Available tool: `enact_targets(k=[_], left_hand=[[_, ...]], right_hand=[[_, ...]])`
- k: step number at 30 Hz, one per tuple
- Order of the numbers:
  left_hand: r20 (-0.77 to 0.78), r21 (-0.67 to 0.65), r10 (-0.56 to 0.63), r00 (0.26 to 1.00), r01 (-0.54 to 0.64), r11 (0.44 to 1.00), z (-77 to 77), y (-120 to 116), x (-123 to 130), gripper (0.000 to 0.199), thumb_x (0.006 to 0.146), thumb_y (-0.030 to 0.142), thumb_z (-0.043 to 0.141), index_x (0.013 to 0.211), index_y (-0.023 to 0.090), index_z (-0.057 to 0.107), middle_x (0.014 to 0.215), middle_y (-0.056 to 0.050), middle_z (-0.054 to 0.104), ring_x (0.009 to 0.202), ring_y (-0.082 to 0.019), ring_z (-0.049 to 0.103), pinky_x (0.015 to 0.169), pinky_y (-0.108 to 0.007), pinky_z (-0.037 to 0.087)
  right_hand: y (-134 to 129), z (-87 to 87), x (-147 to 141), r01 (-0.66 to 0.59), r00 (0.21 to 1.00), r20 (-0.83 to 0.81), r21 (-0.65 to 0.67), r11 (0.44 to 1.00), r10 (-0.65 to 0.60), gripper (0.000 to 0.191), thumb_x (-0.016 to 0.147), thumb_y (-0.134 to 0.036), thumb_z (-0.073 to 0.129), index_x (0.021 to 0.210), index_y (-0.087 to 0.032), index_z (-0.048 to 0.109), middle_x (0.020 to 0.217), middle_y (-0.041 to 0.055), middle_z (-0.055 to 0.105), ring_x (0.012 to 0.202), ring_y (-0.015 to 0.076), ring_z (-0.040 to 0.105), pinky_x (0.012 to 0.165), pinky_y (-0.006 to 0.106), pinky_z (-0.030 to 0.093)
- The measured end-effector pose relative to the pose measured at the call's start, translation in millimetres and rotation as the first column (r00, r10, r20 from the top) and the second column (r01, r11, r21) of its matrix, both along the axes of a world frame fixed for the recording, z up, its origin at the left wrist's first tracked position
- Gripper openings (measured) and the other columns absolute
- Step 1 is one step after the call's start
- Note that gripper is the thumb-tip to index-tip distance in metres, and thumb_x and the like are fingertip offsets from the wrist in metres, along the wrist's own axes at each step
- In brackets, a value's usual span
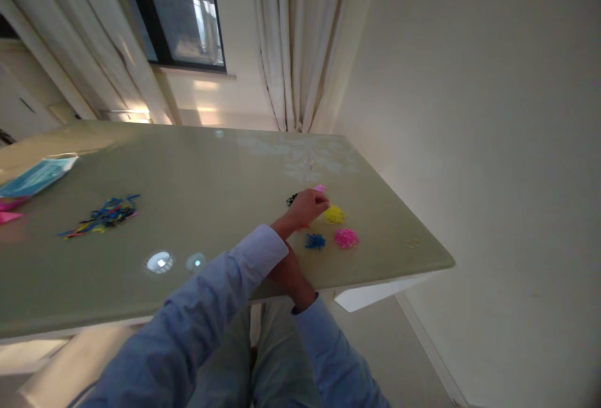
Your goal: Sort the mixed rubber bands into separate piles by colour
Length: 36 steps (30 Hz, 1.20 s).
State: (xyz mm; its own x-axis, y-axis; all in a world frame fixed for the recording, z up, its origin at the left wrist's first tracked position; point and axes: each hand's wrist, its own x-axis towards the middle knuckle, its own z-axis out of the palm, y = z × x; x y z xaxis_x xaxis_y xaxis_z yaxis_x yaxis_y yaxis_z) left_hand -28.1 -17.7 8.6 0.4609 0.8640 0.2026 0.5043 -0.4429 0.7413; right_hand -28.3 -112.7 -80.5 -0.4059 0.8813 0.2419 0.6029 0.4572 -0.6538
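My left hand [307, 206] reaches across over my right forearm, its fingers closed in a pinch beside a pile of yellow rubber-band-like strands [335, 214]; whatever the fingertips hold is too small to make out. Under the left sleeve, my right hand [287, 270] rests near the table's front edge with its fingers hidden. Small single-colour piles lie around the left hand: blue strands [315, 241], bright pink strands [346, 238], black strands [291, 200] and light pink strands [320, 188]. A bit of orange-red strands [304, 227] shows beneath the left wrist.
On the glossy green table [225, 183], a mixed pile of coloured strands [110, 213] lies to the left. Farther left are a blue plastic packet [40, 176] and something pink [10, 211]. A wall [493, 145] rises beyond the table's right edge.
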Motion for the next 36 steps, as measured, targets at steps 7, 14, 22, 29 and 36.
enact_targets(k=[7,14,22,29,36], left_hand=[[0.421,-0.157,0.283,0.862,-0.238,0.958,-3.1,-54,-92,0.03,0.079,0.037,0.063,0.09,0.013,0.075,0.079,-0.006,0.071,0.066,-0.014,0.059,0.063,-0.024,0.044],[0.381,-0.215,0.5,0.778,-0.452,0.866,-40.3,-105,-194,0.02,0.071,0.036,0.07,0.079,0.018,0.075,0.071,-0.003,0.068,0.065,-0.015,0.057,0.063,-0.025,0.043],[0.383,-0.22,0.521,0.762,-0.473,0.853,-48.9,-114,-220,0.021,0.077,0.035,0.063,0.077,0.016,0.072,0.068,-0.003,0.066,0.062,-0.015,0.054,0.061,-0.025,0.039],[0.271,-0.083,0.378,0.885,-0.37,0.925,-54.5,-118,-217,0.024,0.08,0.032,0.058,0.064,0.017,0.065,0.062,-0.001,0.059,0.058,-0.013,0.048,0.058,-0.026,0.032],[0.304,-0.095,0.368,0.879,-0.357,0.929,-52.9,-117,-216,0.017,0.074,0.024,0.055,0.06,0.015,0.059,0.059,0.002,0.053,0.057,-0.01,0.044,0.057,-0.024,0.03]], right_hand=[[-9,28.1,3,0.056,0.975,-0.21,-0.086,0.995,-0.073,0.016,0.086,-0.019,0.053,0.086,-0.017,0.069,0.069,0.0026,0.068,0.06,0.0159,0.059,0.057,0.026,0.04],[-5,32.3,1,0.036,0.916,-0.384,-0.212,0.977,-0.117,0.023,0.086,-0.035,0.057,0.103,-0.019,0.057,0.067,-0.0037,0.056,0.059,0.0131,0.054,0.054,0.023,0.041],[30,62.3,-52,-0.087,0.927,-0.376,-0.252,0.964,-0.014,0.034,0.083,-0.036,0.059,0.112,-0.019,0.054,0.074,-0.0036,0.059,0.054,0.0107,0.054,0.05,0.022,0.044],[107,77.1,-169,-0.371,0.928,-0.013,-0.136,0.918,0.373,0.028,0.083,-0.027,0.063,0.108,-0.014,0.065,0.079,-0.0003,0.064,0.059,0.0091,0.057,0.058,0.021,0.045],[145,53.9,-243,-0.473,0.868,0.174,0.006,0.881,0.465,0.03,0.074,-0.031,0.077,0.098,-0.015,0.07,0.081,0.0008,0.065,0.074,0.0141,0.057,0.069,0.024,0.041]])
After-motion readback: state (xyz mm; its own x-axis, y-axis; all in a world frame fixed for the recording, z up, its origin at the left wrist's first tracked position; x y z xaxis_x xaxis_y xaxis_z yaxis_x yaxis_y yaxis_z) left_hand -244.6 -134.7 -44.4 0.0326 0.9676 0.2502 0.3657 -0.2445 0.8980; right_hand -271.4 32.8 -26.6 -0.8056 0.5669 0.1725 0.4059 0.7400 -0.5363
